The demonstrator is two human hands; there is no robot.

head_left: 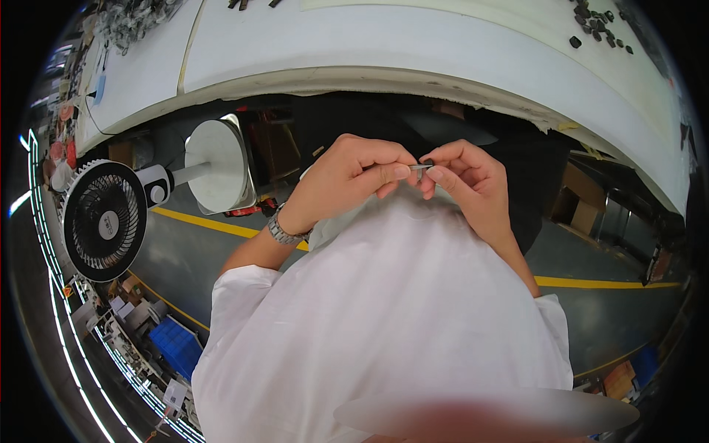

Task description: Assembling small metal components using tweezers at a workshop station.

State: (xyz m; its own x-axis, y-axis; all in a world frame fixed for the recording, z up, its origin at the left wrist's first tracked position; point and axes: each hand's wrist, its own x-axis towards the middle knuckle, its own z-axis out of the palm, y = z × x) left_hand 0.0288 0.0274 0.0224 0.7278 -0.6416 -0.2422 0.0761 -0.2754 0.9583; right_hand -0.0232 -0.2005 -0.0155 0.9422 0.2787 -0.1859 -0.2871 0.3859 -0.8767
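Observation:
Both hands meet over my lap, short of the table's near edge. My left hand (353,174) pinches a thin silvery metal piece (418,167) between thumb and forefinger; its exact kind is too small to make out. At the tip of that piece, my right hand (474,183) pinches a small black part (427,162) with thumb and fingers. The metal piece touches or nearly touches the black part. The fingers cover much of both.
A white table (413,40) runs across ahead. Several small black pieces (595,22) lie at its far right, clear plastic pieces (136,22) at its far left. A fan (105,221) stands left beside a round white base (216,164). An open cardboard box (580,198) is at right.

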